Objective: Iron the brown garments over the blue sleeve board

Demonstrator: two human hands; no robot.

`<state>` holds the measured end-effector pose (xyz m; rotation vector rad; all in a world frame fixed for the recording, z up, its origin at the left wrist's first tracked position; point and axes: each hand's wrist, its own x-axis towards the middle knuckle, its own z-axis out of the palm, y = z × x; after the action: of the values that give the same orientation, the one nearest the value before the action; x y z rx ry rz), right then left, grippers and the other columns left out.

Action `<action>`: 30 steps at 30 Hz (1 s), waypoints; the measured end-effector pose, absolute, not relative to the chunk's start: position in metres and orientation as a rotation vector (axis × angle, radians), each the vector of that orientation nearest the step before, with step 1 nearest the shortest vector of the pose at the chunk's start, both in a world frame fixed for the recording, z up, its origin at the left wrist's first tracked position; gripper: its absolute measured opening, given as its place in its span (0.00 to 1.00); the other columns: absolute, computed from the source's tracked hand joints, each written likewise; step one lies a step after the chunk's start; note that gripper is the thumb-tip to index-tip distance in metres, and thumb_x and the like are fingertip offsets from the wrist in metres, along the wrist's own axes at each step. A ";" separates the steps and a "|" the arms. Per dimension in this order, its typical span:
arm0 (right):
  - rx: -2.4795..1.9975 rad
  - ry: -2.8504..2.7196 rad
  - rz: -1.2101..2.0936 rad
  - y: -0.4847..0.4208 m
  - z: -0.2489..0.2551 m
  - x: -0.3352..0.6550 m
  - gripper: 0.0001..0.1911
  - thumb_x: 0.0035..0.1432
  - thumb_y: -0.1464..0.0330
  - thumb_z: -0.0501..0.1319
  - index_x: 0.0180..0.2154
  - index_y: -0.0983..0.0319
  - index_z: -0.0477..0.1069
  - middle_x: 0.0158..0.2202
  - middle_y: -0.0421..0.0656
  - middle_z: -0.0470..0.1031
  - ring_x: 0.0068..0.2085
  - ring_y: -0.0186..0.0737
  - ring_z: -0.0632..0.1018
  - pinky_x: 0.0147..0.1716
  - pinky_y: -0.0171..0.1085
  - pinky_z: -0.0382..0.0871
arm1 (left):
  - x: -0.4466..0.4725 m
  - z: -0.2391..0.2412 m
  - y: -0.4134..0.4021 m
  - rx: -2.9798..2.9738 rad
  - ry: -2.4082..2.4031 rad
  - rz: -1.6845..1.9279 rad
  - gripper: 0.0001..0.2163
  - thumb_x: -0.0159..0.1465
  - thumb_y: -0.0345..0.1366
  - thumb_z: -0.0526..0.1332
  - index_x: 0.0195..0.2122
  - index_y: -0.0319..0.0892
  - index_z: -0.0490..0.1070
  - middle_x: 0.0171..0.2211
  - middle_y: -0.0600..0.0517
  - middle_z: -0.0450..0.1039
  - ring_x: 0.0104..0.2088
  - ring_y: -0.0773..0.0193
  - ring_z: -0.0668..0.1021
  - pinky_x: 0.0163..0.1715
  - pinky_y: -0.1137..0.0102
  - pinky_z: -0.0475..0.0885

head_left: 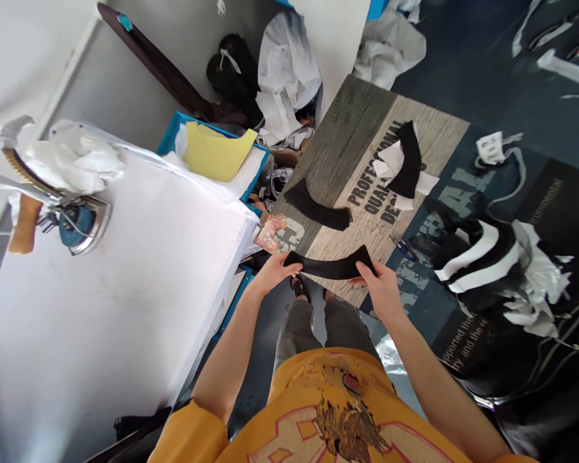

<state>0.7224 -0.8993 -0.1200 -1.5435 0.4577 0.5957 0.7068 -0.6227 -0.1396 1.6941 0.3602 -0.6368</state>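
Note:
A curved black fabric piece (pixel 329 267), shaped like a collar band, is stretched between my two hands over the near edge of the table. My left hand (pixel 276 273) pinches its left end between thumb and fingers. At the other end, my right hand (pixel 381 288) grips the corner, thumb on top. Just beyond it lies a similar curved black piece (pixel 317 207), flat on the printed tabletop (pixel 361 138). Farther back, another black piece (pixel 408 161) rests on scraps of white paper (pixel 390 159).
To the left, an iron (pixel 80 225) stands on a white-covered board (pixel 139 276). A yellow pattern piece (pixel 217 151) lies in a blue-edged tray. Small blue-handled snips (pixel 405 249) are on the table, near a heap of black and white fabric (pixel 496 263) at right.

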 end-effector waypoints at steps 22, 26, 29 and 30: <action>-1.625 0.364 0.934 -0.894 -0.200 0.746 0.14 0.55 0.56 0.64 0.28 0.60 0.68 0.26 0.43 0.79 0.22 0.39 0.78 0.17 0.34 0.68 | 0.720 -0.171 -0.708 2.480 0.101 -0.239 0.04 0.68 0.30 0.60 0.42 0.44 0.73 0.43 0.45 0.75 0.49 0.53 0.77 0.50 0.61 0.69; -1.656 0.367 0.903 -0.887 -0.203 0.745 0.16 0.55 0.55 0.64 0.26 0.58 0.64 0.21 0.40 0.75 0.22 0.40 0.78 0.15 0.33 0.66 | 0.721 -0.179 -0.731 2.367 0.040 -0.474 0.05 0.68 0.31 0.62 0.44 0.44 0.72 0.43 0.49 0.78 0.48 0.56 0.78 0.47 0.62 0.67; -1.676 0.364 0.890 -0.886 -0.208 0.743 0.17 0.55 0.55 0.64 0.26 0.58 0.64 0.22 0.40 0.75 0.22 0.41 0.79 0.15 0.34 0.66 | 0.722 -0.185 -0.731 2.388 0.062 -0.497 0.03 0.67 0.31 0.62 0.41 0.43 0.73 0.40 0.50 0.79 0.46 0.55 0.78 0.47 0.61 0.65; -1.683 0.363 0.884 -0.886 -0.210 0.742 0.17 0.55 0.55 0.64 0.26 0.58 0.64 0.22 0.40 0.76 0.23 0.41 0.79 0.15 0.34 0.66 | 0.723 -0.187 -0.730 2.395 0.058 -0.501 0.02 0.67 0.30 0.62 0.40 0.43 0.73 0.39 0.50 0.79 0.45 0.56 0.78 0.47 0.61 0.65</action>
<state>0.7421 -0.8864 -0.2098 -1.6827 0.3627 0.8839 0.7229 -0.7301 -0.1871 2.3952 0.0582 -0.5011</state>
